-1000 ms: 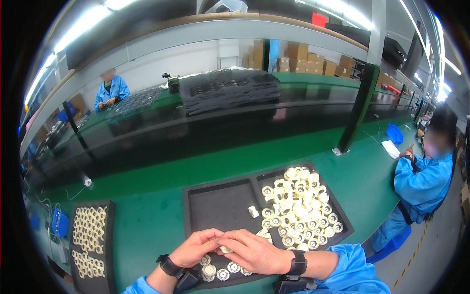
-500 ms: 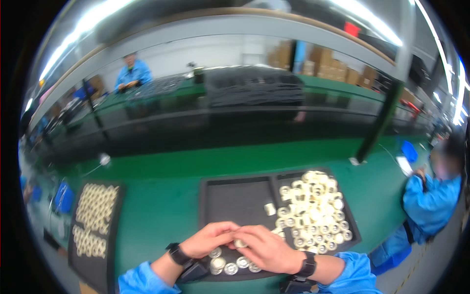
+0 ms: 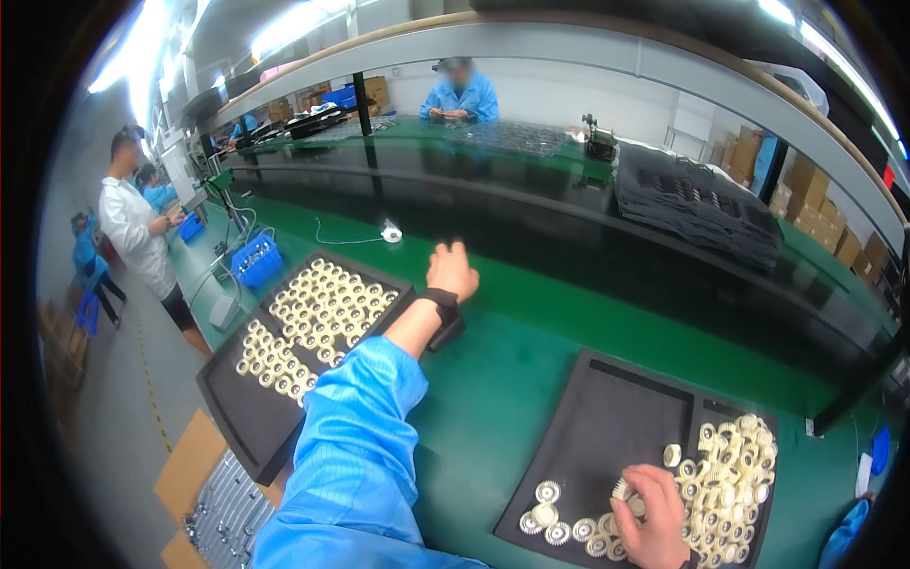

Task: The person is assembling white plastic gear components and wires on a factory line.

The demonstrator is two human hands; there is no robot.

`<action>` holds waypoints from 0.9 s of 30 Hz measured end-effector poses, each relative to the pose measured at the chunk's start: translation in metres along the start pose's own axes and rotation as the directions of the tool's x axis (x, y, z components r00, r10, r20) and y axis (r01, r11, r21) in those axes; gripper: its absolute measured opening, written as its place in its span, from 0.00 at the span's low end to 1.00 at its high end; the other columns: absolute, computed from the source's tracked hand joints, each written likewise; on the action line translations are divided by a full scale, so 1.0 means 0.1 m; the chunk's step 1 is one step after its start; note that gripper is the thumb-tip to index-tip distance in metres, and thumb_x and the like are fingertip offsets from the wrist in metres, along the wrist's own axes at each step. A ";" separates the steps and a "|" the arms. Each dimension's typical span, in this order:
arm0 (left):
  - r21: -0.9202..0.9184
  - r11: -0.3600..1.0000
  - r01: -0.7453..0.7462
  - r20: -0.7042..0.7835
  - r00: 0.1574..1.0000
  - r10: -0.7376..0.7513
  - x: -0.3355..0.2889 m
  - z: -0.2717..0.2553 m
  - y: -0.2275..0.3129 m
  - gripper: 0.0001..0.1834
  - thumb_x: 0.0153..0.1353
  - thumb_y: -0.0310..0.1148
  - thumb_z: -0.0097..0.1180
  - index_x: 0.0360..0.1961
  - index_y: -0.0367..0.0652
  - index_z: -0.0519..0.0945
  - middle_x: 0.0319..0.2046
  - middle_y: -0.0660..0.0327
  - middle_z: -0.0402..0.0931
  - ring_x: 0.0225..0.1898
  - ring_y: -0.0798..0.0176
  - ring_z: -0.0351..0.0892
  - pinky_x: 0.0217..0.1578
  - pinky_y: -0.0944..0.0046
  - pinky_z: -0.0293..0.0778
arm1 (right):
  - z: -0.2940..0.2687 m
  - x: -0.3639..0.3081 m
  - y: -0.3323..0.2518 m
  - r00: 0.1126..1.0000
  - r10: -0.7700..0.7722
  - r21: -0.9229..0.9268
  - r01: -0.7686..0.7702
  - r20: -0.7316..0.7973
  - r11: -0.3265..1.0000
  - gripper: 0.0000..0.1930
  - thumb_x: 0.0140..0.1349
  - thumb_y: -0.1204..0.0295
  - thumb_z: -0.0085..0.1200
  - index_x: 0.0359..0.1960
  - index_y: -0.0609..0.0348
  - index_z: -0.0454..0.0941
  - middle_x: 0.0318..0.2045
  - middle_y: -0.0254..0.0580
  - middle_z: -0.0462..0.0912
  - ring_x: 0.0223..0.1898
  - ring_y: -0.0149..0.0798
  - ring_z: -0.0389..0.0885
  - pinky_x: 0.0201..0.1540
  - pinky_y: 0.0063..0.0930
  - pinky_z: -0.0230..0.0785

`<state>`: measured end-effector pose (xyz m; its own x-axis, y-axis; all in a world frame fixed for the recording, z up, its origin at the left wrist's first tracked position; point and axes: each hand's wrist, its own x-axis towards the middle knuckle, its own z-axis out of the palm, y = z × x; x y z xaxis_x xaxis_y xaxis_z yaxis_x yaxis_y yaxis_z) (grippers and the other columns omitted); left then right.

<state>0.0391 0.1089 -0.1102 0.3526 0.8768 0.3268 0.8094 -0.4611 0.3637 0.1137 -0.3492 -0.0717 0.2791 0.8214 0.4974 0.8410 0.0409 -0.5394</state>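
Observation:
My right hand (image 3: 654, 517) is closed over the near part of the right black tray (image 3: 621, 403). Its thumb and fingers pinch a cream toothed gear (image 3: 620, 489). Several gears (image 3: 558, 533) lie around it, and a large heap of gears (image 3: 730, 493) fills the tray's right part. A single gear (image 3: 672, 455) stands beside the heap. My left arm reaches far forward, with my left hand (image 3: 453, 272) above the green table, just right of the left black tray (image 3: 248, 431). Its fingers curl away from view, hiding whatever they may hold. Rows of gears (image 3: 332, 303) lie in that tray.
Beyond the left tray stands a blue bin (image 3: 257, 260) of small parts. A white round object on a cord (image 3: 391, 232) lies farther back. Below left is an open cardboard box (image 3: 204, 465) with metal parts. Co-workers stand at left and sit across the bench.
The view has turned left. My hands, together over the right tray before, are now apart: the left has moved far left and forward, while the right stays over that tray.

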 end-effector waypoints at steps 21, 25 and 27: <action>0.386 0.922 0.039 0.530 0.808 -0.256 1.71 0.46 -1.16 0.37 0.54 0.53 0.57 0.65 0.56 0.66 0.65 0.52 0.62 0.66 0.48 0.61 0.65 0.50 0.58 | -0.05 0.16 0.16 0.974 0.224 -0.183 -0.219 0.011 0.958 0.19 0.51 0.82 0.59 0.47 0.65 0.75 0.47 0.52 0.78 0.49 0.51 0.76 0.52 0.37 0.69; 0.383 0.924 -0.005 0.360 0.922 -0.144 1.64 0.52 -1.17 0.18 0.53 0.36 0.58 0.46 0.47 0.82 0.54 0.49 0.74 0.57 0.45 0.72 0.55 0.51 0.72 | -0.05 0.17 0.11 0.986 0.170 -0.160 -0.167 0.005 0.973 0.20 0.50 0.82 0.60 0.47 0.64 0.75 0.45 0.50 0.78 0.36 0.42 0.77 0.45 0.33 0.70; 0.400 0.915 -0.040 0.336 0.936 -0.106 1.40 0.38 -0.75 0.17 0.53 0.31 0.57 0.45 0.41 0.82 0.51 0.44 0.75 0.55 0.46 0.74 0.54 0.54 0.73 | -0.07 0.16 0.08 0.988 0.156 -0.154 -0.155 -0.006 0.976 0.19 0.51 0.81 0.60 0.47 0.63 0.75 0.44 0.48 0.78 0.34 0.41 0.76 0.43 0.32 0.70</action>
<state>0.0453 0.2714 -0.1251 0.4019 0.9153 -0.0257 0.9149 -0.4026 -0.0293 0.1279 -0.3401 -0.0634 0.4097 0.8141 0.4116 0.8487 -0.1748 -0.4992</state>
